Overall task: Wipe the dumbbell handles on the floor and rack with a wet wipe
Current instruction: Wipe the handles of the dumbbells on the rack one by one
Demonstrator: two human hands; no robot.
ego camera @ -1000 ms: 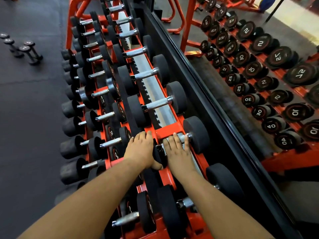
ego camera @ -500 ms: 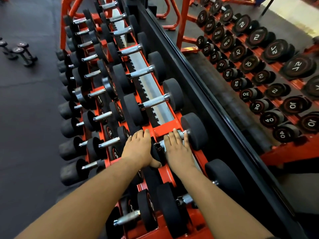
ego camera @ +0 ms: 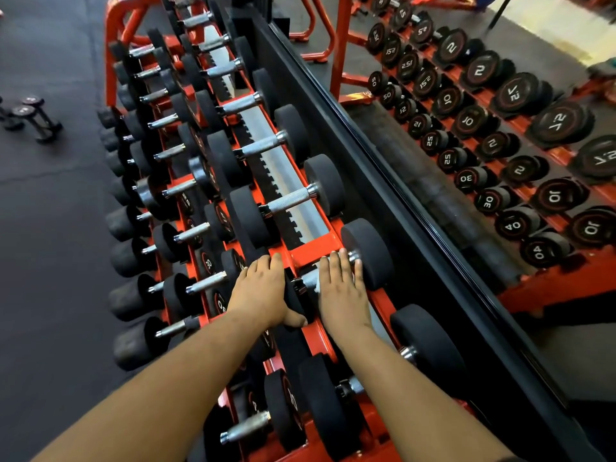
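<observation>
Mid-wipe on the top rack (ego camera: pixel 310 250) — right hand (ego camera: pixel 343 288) flat, fingers straight, pressing wet wipe (ego camera: pixel 318 285) onto dumbbell handle (ego camera: pixel 308 281); left hand (ego camera: pixel 261 293) cupping its near head. Next, probably: slide along, then shift to neighbouring handle (ego camera: pixel 289 201).

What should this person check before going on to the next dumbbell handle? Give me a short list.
1. Wet wipe under the right hand: ok, a white edge shows.
2. Right hand on the dumbbell handle: ok, fingers flat over it.
3. Left hand steadying the near dumbbell head: ok.
4. Whole handle wiped: cannot tell.
5. Next dumbbell handle up the orange rack free to reach: ok.
</observation>
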